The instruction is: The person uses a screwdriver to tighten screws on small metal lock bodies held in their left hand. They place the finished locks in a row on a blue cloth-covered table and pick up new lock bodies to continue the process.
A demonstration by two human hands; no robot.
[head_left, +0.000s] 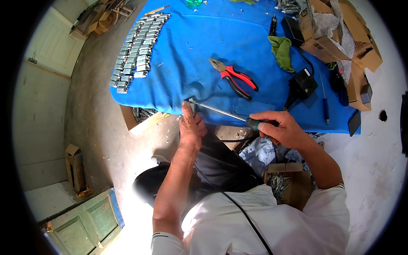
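Note:
At the near edge of the blue-covered table (178, 55), my left hand (191, 129) is closed around a small silvery metal piece (193, 105), mostly hidden by the fingers. My right hand (280, 127) grips the dark handle of a screwdriver (223, 112). Its long shaft points left, and the tip meets the metal piece or lies right beside it; I cannot tell which. Beyond the screwdriver lie pliers (233, 77) with red and black handles, jaws toward the far left. Several similar silvery metal pieces (140, 51) stand in rows at the table's left.
On the right are a green cloth (281, 53), a black adapter-like device (304, 83), a second screwdriver (325, 104) and open cardboard boxes (327, 46). A box of metal parts (278, 185) sits by my lap. A black cable (244, 212) runs over my shirt.

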